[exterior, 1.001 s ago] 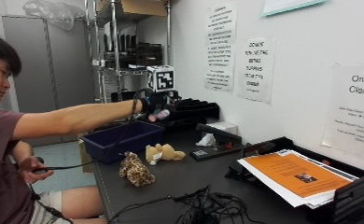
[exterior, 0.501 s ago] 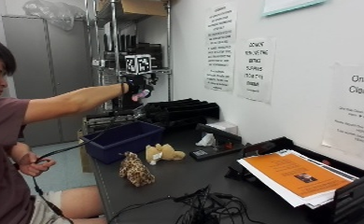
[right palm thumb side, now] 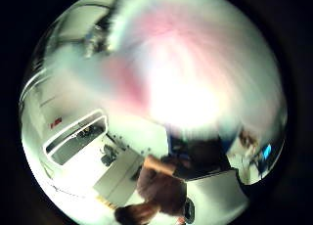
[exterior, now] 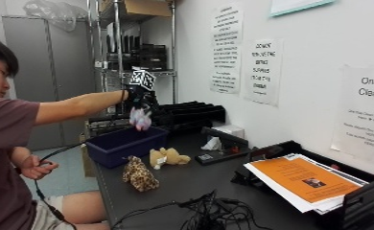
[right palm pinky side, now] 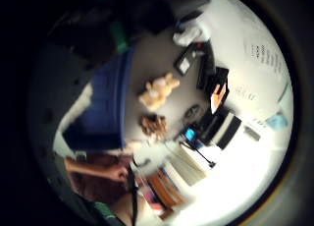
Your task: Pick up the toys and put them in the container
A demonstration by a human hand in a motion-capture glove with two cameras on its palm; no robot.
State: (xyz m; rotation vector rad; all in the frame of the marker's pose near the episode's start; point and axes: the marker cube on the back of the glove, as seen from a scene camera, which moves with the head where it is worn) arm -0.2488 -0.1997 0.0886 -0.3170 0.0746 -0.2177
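In the outside view my gloved right hand (exterior: 139, 97) is raised above the blue container (exterior: 126, 146) and grips a small pink-and-white toy (exterior: 140, 118) that hangs over the bin's far side. That toy (right palm thumb side: 186, 73) fills much of the thumb side palm view. A tan plush toy (exterior: 166, 157) lies on the table just beside the bin, and a spotted brown plush (exterior: 139, 173) lies nearer the front edge. The little finger side palm view looks down on the container (right palm pinky side: 105, 108), the tan plush (right palm pinky side: 158, 92) and the spotted plush (right palm pinky side: 153, 125).
Black trays (exterior: 190, 115) stand behind the bin against the wall. A black device with a white tissue (exterior: 216, 143) lies right of the toys. An orange sheet on a paper stack (exterior: 302, 178) sits further right. Tangled cables (exterior: 206, 215) lie at the front edge.
My right hand has swung left from over the black trays to above the blue container, carrying the pink-and-white toy, and has come slightly lower.
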